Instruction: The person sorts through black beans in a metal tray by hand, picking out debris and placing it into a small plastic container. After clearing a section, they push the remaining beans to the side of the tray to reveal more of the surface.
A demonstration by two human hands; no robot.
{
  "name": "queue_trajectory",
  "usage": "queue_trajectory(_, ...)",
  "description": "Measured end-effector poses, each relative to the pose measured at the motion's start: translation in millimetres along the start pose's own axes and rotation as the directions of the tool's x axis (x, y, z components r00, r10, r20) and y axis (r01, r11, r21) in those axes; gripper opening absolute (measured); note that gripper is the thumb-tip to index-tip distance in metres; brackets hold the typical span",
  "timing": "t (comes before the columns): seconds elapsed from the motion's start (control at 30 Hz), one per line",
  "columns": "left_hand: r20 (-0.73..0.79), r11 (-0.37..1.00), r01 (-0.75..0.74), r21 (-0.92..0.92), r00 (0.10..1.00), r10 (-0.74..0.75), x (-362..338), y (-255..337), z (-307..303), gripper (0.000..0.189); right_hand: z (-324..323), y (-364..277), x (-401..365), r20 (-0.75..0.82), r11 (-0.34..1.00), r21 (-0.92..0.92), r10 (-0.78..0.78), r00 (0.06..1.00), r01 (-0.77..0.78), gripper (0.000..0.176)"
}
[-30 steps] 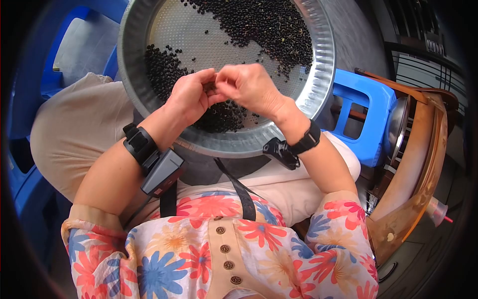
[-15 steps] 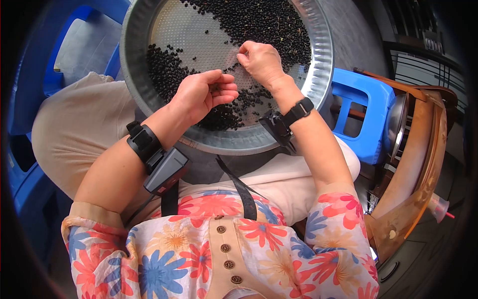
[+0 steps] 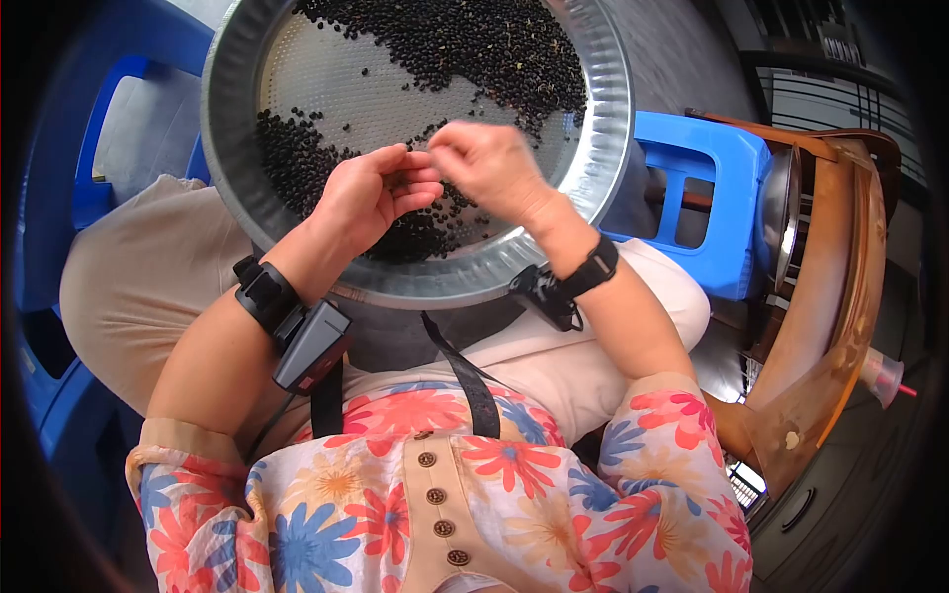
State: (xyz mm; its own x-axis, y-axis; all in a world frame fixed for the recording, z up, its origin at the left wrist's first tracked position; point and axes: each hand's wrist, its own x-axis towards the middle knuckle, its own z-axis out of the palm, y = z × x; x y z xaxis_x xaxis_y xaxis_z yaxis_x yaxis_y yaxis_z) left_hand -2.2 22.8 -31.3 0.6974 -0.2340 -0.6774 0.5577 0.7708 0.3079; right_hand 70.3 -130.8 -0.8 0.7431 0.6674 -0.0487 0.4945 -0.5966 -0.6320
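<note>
A round metal sieve (image 3: 615, 128) with a perforated base and a high fluted rim sits in front of me. Small black beans (image 3: 465, 44) lie in it, one large heap at the far side and another group (image 3: 297, 158) at the left. Over the near part of the sieve, my left hand (image 3: 361, 198) is cupped palm up with its fingers curled; the hollow of the palm is mostly hidden. My right hand (image 3: 494, 170), slightly blurred, meets the left fingertips with thumb and forefinger pinched. Whatever is between them is too small to see.
At the right stand a blue plastic stool (image 3: 732, 163), a round metal pan (image 3: 787, 217) on its side and a wooden chair (image 3: 816, 306). A plastic cup (image 3: 880, 376) with a straw is beyond. A blue plastic chair (image 3: 64, 128) is on the left.
My right hand has moved from over the beans toward me and left, reaching the left hand's fingertips. The left hand stays cupped. The whole view has shifted slightly.
</note>
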Motion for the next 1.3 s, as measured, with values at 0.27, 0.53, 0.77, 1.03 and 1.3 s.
queue_trajectory(0.27,0.001,0.995,0.057,0.085,0.998,-0.057,0,-2,11,0.03,-37,70,-8,-0.113,0.916,-0.334,0.193,0.975,-0.22,0.012)
queue_trajectory(0.53,0.008,0.994,0.066,0.092,0.998,-0.067,4,-5,12,0.031,-32,74,-3,-0.036,0.867,-0.437,0.247,0.968,-0.238,0.013)
queue_trajectory(0.77,0.021,0.994,0.061,0.096,0.998,-0.064,7,-8,8,0.031,-19,25,-12,-0.015,0.983,-0.09,0.161,0.987,-0.161,0.011)
queue_trajectory(1.03,0.038,0.993,0.077,0.086,0.996,-0.081,5,-9,11,0.03,-18,30,1,-0.157,0.976,-0.047,0.201,0.967,-0.211,0.016)
queue_trajectory(1.3,0.021,0.993,0.077,0.089,0.997,-0.079,2,-6,15,0.031,-13,52,34,-0.099,0.872,-0.408,0.25,0.963,-0.269,0.015)
